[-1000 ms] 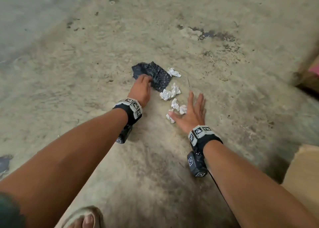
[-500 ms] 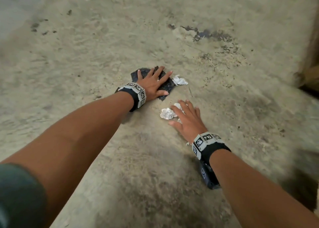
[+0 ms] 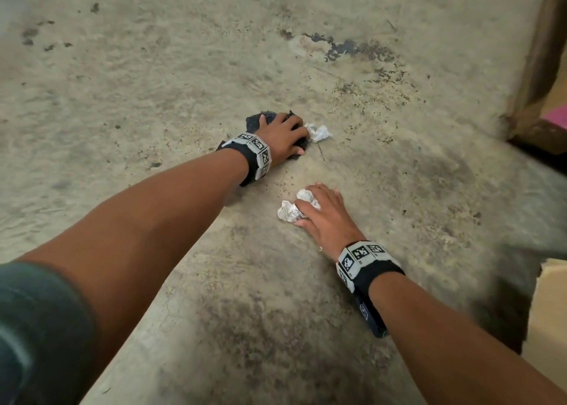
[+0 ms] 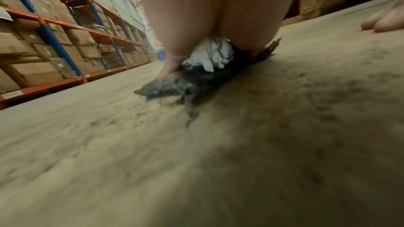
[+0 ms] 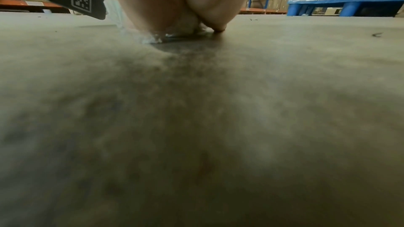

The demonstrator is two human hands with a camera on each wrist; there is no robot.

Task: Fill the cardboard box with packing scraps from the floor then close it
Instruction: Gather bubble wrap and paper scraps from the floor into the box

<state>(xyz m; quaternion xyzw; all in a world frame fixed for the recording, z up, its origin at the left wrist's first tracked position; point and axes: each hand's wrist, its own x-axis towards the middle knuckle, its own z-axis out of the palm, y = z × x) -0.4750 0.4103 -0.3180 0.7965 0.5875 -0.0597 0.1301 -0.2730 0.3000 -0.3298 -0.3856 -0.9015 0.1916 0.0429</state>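
Since half a second ago my left hand has gone from lying spread flat on the black scrap to curling its fingers over it, bunching it up. My right hand has gathered more of the white paper wads under itself.

Left hand: fingers curled round the black scrap, pressing it to the floor. In the left wrist view a crumpled white piece is caught under the palm together with the black scrap. One loose white wad lies just beside the fingertips, touching or nearly so; I cannot tell which.

Right hand: fingers bent over the white paper wads, two of them poking out on the thumb side. The right wrist view shows the paper pinned between palm and floor, blurred.

Cardboard box: only a pale corner shows at the right edge of the head view, well apart from both hands.

Behind, racks of cartons and a blue pallet.
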